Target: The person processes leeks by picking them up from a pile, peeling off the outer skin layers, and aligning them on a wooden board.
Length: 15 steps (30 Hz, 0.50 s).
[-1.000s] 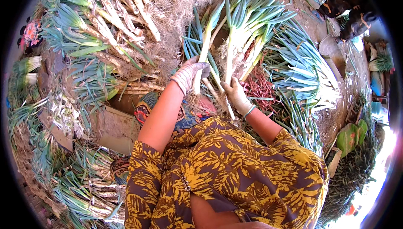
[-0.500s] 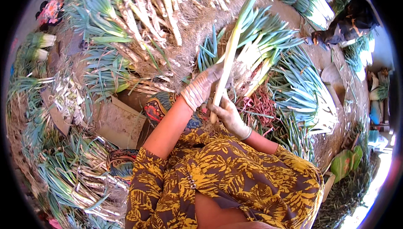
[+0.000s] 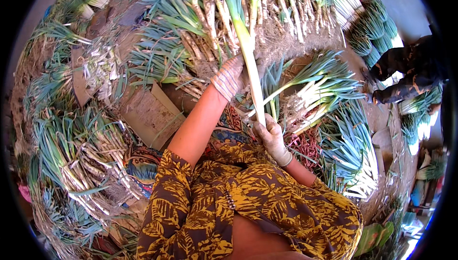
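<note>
A long leek with a pale stem and green top slants up and to the left in front of me. My left hand, in a dirty striped glove, is closed round the middle of its stem. My right hand, in a pale soiled glove, is closed at its lower end and hides the tip. Just right of the hands, a pile of cleaner leeks lies with roots towards me. Reddish ties or strips lie in a heap below that pile.
Unpeeled leeks with dirty roots spread across the far side, and another heap is at left. White-stemmed leeks lie at right. A flattened cardboard piece rests left of my arm. A person in dark clothing is at far right.
The leek's top has swung from leaning right to leaning left. My right hand has closed round its lower end. The whole view has shifted, with surroundings appearing further right and lower.
</note>
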Each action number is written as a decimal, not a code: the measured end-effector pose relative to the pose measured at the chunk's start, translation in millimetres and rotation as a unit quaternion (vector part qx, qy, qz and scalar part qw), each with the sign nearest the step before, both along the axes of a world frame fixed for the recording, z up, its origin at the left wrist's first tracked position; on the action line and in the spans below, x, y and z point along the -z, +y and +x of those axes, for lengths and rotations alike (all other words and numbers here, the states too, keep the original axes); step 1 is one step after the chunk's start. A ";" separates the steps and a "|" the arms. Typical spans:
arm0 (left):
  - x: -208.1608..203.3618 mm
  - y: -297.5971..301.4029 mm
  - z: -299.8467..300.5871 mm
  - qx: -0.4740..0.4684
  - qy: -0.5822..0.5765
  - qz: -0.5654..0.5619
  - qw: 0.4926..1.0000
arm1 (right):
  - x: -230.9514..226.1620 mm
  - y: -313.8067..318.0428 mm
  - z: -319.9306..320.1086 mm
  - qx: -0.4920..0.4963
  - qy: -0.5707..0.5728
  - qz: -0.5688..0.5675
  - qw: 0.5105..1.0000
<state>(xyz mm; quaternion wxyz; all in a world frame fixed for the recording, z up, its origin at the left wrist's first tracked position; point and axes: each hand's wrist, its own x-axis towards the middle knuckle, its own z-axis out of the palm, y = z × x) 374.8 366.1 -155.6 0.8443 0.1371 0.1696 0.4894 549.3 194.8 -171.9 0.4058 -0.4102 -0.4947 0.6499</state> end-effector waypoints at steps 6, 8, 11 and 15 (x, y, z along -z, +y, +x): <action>-5.7 -17.8 -25.2 0.079 0.033 0.195 0.977 | -1.1 -2.8 -8.3 -0.072 0.019 -0.002 0.997; -15.0 -36.3 -17.5 0.053 0.118 0.219 0.967 | -0.8 -2.5 -5.6 -0.057 -0.009 -0.005 0.998; 16.9 -45.4 -7.7 0.219 0.150 0.144 0.953 | -13.4 9.4 -4.6 -0.087 -0.140 0.113 0.980; 62.3 -46.9 13.3 0.295 0.250 -0.027 0.922 | -24.1 17.6 -10.1 -0.094 -0.111 0.107 0.983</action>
